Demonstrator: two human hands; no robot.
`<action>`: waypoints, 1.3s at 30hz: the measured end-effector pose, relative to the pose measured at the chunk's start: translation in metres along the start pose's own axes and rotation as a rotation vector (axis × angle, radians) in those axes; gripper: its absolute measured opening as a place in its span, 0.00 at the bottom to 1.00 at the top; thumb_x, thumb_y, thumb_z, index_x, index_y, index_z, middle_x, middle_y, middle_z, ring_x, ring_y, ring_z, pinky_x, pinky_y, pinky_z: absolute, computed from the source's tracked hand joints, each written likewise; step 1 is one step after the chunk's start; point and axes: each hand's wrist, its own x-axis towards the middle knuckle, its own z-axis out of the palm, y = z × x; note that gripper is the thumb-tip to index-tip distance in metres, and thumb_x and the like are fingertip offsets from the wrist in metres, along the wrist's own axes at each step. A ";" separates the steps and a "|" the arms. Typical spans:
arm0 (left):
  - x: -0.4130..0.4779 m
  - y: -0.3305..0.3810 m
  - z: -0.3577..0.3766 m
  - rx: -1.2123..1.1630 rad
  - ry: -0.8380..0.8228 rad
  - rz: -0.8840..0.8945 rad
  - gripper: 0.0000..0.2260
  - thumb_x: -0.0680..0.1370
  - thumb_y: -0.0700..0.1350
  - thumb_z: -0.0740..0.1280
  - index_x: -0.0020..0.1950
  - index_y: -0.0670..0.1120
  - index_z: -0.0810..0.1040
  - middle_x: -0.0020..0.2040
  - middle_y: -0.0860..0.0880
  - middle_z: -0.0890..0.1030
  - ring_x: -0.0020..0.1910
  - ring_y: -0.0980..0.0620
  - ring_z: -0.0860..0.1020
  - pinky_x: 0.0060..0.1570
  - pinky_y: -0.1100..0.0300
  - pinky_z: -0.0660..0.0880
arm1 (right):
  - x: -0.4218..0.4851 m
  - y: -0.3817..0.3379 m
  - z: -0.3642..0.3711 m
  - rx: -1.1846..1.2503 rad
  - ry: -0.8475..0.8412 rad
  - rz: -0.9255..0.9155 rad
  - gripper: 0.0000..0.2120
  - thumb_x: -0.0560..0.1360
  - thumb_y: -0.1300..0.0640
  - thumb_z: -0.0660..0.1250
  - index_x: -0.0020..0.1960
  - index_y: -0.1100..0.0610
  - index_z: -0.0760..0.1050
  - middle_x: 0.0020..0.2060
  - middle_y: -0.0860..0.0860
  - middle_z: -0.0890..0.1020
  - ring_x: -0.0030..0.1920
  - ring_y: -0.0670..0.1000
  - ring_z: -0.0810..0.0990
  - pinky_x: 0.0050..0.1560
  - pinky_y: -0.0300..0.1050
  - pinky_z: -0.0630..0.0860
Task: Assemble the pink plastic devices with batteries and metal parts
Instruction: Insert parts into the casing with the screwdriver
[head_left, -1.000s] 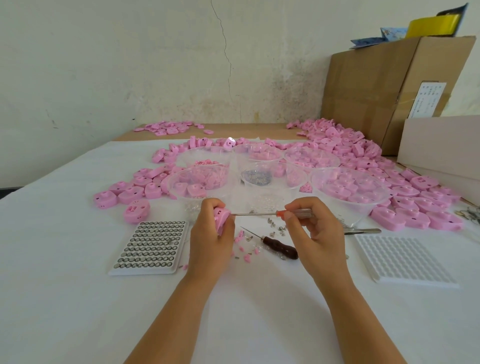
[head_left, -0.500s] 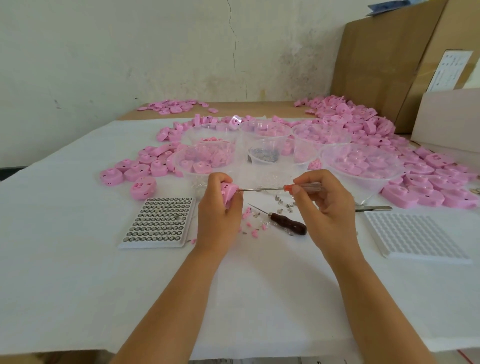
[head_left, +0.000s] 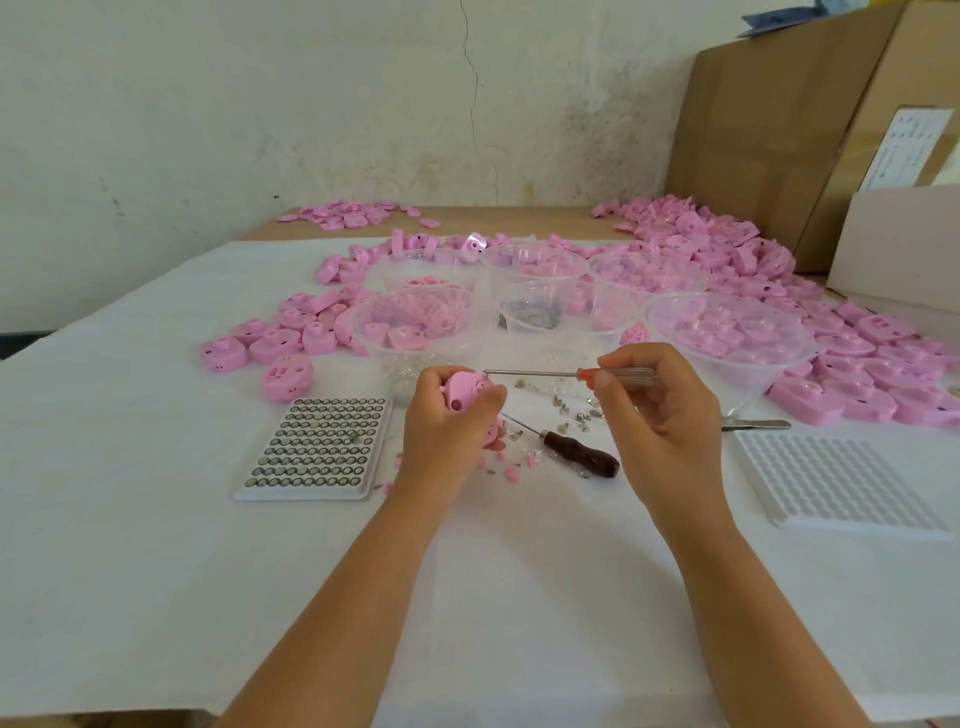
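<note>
The left hand (head_left: 447, 436) is curled around a pink device (head_left: 464, 393), holding it up above the table (head_left: 156, 545) with its flat face turned toward the camera. The right hand (head_left: 662, 415) pinches a screwdriver (head_left: 615, 375) by its red and clear handle, fingers curled around it. The shaft lies nearly level and points left, with its tip at the upper edge of the pink device.

Just left of the left hand, a white tray of button batteries (head_left: 317, 449) lies flat on the table. Between and below the two hands lie small metal parts (head_left: 571, 413), a few pink bits (head_left: 511, 473), and a dark-handled tool (head_left: 579, 456). A pair of tweezers (head_left: 756, 424) lies to the right of the right hand, and a white tray with bare pockets (head_left: 836, 486) sits in front of it.

Behind the hands stand several clear plastic bowls (head_left: 415, 332), most with pink pieces inside and one with grey metal bits (head_left: 535, 313). Loose pink shells (head_left: 857, 369) are heaped across the right and far side of the table. A cardboard box (head_left: 769, 135) stands at the far right.
</note>
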 end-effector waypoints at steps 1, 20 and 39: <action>0.000 0.001 0.000 -0.035 -0.013 -0.029 0.10 0.72 0.37 0.71 0.46 0.47 0.71 0.38 0.47 0.77 0.25 0.58 0.77 0.27 0.65 0.74 | 0.000 0.000 0.000 0.003 0.000 -0.003 0.10 0.75 0.65 0.65 0.44 0.50 0.74 0.38 0.37 0.82 0.42 0.41 0.81 0.40 0.32 0.75; 0.000 0.002 0.000 -0.111 -0.072 -0.093 0.09 0.74 0.37 0.69 0.50 0.45 0.70 0.42 0.44 0.77 0.26 0.55 0.77 0.29 0.62 0.75 | 0.000 0.001 0.001 0.018 -0.031 -0.028 0.13 0.74 0.68 0.65 0.44 0.49 0.74 0.39 0.37 0.82 0.42 0.42 0.81 0.44 0.31 0.74; -0.002 0.003 -0.001 -0.173 -0.101 -0.093 0.05 0.77 0.38 0.65 0.47 0.45 0.70 0.44 0.42 0.76 0.28 0.55 0.77 0.29 0.63 0.75 | 0.000 -0.002 0.000 -0.001 -0.018 -0.018 0.12 0.74 0.68 0.65 0.44 0.51 0.74 0.39 0.37 0.82 0.41 0.42 0.81 0.44 0.33 0.76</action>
